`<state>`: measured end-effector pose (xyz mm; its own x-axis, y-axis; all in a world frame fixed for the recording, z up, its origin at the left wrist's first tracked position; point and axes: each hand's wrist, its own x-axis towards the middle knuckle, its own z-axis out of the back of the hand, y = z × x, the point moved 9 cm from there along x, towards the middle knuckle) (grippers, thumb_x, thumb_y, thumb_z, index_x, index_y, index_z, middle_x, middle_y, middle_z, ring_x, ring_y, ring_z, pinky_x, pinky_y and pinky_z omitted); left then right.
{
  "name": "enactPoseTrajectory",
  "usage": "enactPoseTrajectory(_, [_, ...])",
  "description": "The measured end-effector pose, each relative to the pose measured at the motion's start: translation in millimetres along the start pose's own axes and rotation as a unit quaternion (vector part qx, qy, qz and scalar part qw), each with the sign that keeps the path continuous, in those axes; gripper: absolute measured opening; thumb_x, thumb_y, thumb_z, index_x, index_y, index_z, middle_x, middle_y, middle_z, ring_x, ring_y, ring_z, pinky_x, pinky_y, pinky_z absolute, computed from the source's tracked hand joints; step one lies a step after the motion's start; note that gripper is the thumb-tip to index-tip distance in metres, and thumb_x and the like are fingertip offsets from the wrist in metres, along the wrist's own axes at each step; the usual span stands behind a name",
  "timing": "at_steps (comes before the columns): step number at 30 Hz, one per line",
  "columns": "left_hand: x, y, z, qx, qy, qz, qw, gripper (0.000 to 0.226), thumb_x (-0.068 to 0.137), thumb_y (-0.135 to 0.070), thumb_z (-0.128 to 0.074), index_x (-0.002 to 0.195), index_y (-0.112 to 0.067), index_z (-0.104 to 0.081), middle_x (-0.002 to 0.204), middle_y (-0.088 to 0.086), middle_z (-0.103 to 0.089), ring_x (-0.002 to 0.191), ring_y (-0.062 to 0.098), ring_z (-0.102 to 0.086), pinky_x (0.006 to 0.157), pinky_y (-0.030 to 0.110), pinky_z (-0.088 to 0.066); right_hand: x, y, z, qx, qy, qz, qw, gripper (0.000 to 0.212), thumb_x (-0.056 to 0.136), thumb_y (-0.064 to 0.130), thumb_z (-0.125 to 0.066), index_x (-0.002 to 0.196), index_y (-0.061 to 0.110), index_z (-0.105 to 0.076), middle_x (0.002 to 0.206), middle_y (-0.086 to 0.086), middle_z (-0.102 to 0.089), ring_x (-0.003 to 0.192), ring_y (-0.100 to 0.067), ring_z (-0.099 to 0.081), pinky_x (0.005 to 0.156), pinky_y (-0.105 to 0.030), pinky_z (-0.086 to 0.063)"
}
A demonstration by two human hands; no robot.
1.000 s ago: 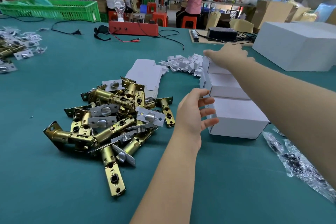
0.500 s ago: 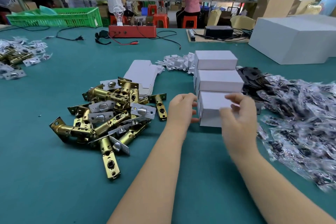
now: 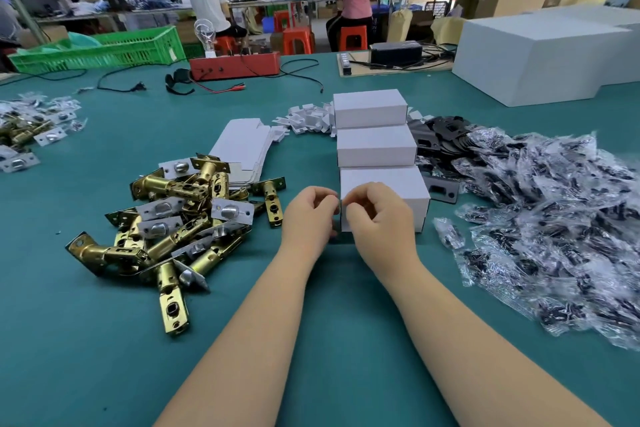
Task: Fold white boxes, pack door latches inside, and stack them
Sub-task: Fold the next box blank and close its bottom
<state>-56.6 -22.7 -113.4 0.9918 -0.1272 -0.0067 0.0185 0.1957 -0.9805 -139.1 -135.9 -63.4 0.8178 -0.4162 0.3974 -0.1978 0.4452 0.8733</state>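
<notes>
While both hands work the nearest white box (image 3: 391, 184), left hand (image 3: 308, 215) and right hand (image 3: 377, 215) have fingers curled, pinching its top-left corner. Two more closed boxes (image 3: 375, 146) line up behind at 12 o'clock; door latches (image 3: 180, 218) piled at 9 o'clock, bagged parts (image 3: 554, 218) at 3 o'clock on green table (image 3: 86, 357)

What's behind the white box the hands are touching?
Behind the nearest white box sit two more closed white boxes in a row, then small white scraps. Their insides cannot be seen.
</notes>
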Motion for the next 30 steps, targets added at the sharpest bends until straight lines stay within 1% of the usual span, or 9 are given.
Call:
enactPoseTrajectory(7, [20, 1, 7, 0.015, -0.037, 0.101, 0.994, 0.019, 0.085, -0.009, -0.046, 0.066, -0.010, -0.051, 0.067, 0.006, -0.053, 0.051, 0.023, -0.042, 0.042, 0.022, -0.034, 2, 2, -3, -0.002, 0.013, 0.007, 1.000, 0.013, 0.073, 0.016, -0.046, 0.070, 0.025, -0.054, 0.073, 0.000, -0.060, 0.070, -0.019, -0.056, 0.067, -0.037, -0.048])
enactPoseTrajectory(10, [40, -25, 17, 0.181, -0.064, 0.010, 0.981, 0.019, 0.084, -0.013, -0.048, 0.066, -0.010, -0.056, 0.067, 0.011, -0.051, 0.064, 0.028, -0.041, 0.054, 0.032, -0.031, 2, 6, -5, -0.011, 0.015, 0.030, 0.999, 0.012, 0.072, 0.017, -0.045, 0.070, 0.027, -0.053, 0.072, 0.006, -0.056, 0.069, -0.012, -0.050, 0.065, -0.028, -0.044])
enactPoseTrajectory(14, [81, -64, 29, 0.302, -0.092, -0.088, 0.945, 0.019, 0.089, -0.020, -0.049, 0.101, -0.012, -0.062, 0.094, 0.006, -0.061, 0.088, 0.027, -0.052, 0.070, 0.029, -0.035, 1, 10, -8, -0.024, 0.016, 0.059, 0.998, 0.014, 0.072, 0.015, -0.045, 0.073, 0.015, -0.060, 0.069, 0.009, -0.051, 0.070, -0.013, -0.046, 0.061, -0.022, -0.039])
enactPoseTrajectory(17, [112, -68, 34, 0.500, -0.065, -0.097, 0.858, 0.034, 0.091, -0.026, -0.051, 0.122, -0.011, -0.050, 0.114, 0.010, -0.057, 0.106, 0.032, -0.051, 0.078, 0.035, -0.041, 0, 11, -8, -0.036, 0.012, 0.075, 0.996, 0.015, 0.072, 0.014, -0.046, 0.074, 0.013, -0.061, 0.069, 0.012, -0.048, 0.069, -0.011, -0.046, 0.059, -0.019, -0.036])
enactPoseTrajectory(20, [134, -50, 58, 0.642, -0.044, 0.015, 0.766, 0.045, 0.093, -0.027, -0.044, 0.135, -0.009, -0.041, 0.127, 0.018, -0.053, 0.117, 0.037, -0.048, 0.092, 0.042, -0.039, 0, 11, -12, -0.039, 0.020, 0.079, 0.996, 0.016, 0.072, 0.014, -0.047, 0.075, 0.013, -0.062, 0.070, 0.015, -0.046, 0.064, -0.005, -0.045, 0.058, -0.018, -0.036])
enactPoseTrajectory(23, [144, -27, 75, 0.715, 0.018, 0.111, 0.690, 0.054, 0.092, -0.020, -0.043, 0.145, -0.022, -0.034, 0.137, 0.007, -0.050, 0.133, 0.037, -0.038, 0.114, 0.058, -0.007, 0, 12, -15, -0.038, 0.027, 0.082, 0.996, 0.017, 0.072, 0.014, -0.047, 0.076, 0.011, -0.063, 0.072, 0.012, -0.049, 0.066, -0.009, -0.046, 0.058, -0.019, -0.037])
enactPoseTrajectory(25, [150, -24, 73, 0.724, 0.047, 0.091, 0.682, 0.060, 0.086, -0.012, -0.050, 0.142, -0.029, -0.038, 0.140, 0.001, -0.048, 0.132, 0.033, -0.039, 0.114, 0.059, -0.010, 0, 12, -15, -0.035, 0.028, 0.083, 0.996, 0.017, 0.072, 0.014, -0.047, 0.076, 0.010, -0.063, 0.073, 0.009, -0.050, 0.069, -0.012, -0.046, 0.058, -0.023, -0.038])
enactPoseTrajectory(27, [153, -32, 72, 0.710, 0.028, 0.061, 0.701, 0.060, 0.082, -0.007, -0.055, 0.137, -0.028, -0.045, 0.138, 0.001, -0.048, 0.124, 0.031, -0.046, 0.100, 0.050, -0.037, 0, 12, -15, -0.032, 0.028, 0.083, 0.996, 0.017, 0.072, 0.013, -0.047, 0.076, 0.010, -0.063, 0.073, 0.008, -0.052, 0.070, -0.011, -0.045, 0.058, -0.024, -0.038])
enactPoseTrajectory(30, [146, -44, 75, 0.688, -0.020, 0.057, 0.723, 0.032, 0.086, -0.004, -0.055, 0.116, -0.014, -0.053, 0.134, 0.007, -0.050, 0.111, 0.031, -0.051, 0.077, 0.037, -0.040, 0, 13, -14, -0.033, 0.020, 0.092, 0.995, 0.016, 0.072, 0.012, -0.048, 0.075, 0.009, -0.064, 0.073, 0.007, -0.053, 0.070, -0.013, -0.046, 0.058, -0.023, -0.038])
